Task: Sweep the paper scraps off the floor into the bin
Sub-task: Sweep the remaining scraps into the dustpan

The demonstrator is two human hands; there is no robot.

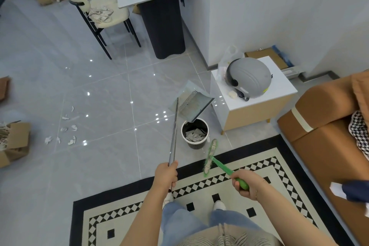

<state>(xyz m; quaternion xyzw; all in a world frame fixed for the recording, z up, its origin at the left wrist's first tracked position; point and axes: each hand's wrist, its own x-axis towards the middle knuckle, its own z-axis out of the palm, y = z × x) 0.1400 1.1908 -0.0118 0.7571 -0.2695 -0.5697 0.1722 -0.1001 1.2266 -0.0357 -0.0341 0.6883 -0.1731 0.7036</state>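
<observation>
My left hand grips the long metal handle of a grey dustpan. The pan is raised and tipped, its lower corner over a small round dark bin with a white rim. White paper scraps lie inside the bin. My right hand holds a green hand broom, its bristle head hanging just right of the bin. Several white paper scraps are scattered on the grey tile floor far to the left.
A white side cabinet carrying a grey helmet stands right of the bin. A brown sofa fills the right. I stand on a black-and-white rug. A cardboard box sits at left; chair and table stand behind.
</observation>
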